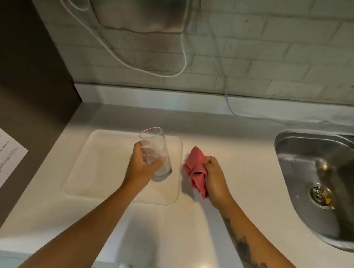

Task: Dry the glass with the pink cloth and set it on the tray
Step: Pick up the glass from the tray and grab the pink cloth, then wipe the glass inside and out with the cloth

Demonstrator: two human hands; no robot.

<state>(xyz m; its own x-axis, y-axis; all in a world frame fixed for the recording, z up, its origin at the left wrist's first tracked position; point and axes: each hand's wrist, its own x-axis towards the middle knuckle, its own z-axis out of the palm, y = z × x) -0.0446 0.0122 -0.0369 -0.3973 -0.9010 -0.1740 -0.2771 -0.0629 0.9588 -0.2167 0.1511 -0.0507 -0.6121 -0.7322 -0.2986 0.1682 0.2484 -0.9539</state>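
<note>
dim warm light, soft blur, perhaps overhead; glare on counter (203, 267), edges bowed.

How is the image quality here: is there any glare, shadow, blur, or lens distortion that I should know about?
In the head view: wide-angle bending curves the white counter edges and tiled wall; bright glare spots sit on the counter's near edge; soft forearm shadows fall toward the pale rectangular tray; the clear drinking glass in the left hand is slightly soft; the crumpled pink cloth in the right hand looks fairly sharp.

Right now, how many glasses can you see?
1. The glass is tilted in the left hand, above the tray. No other glass shows.
</note>
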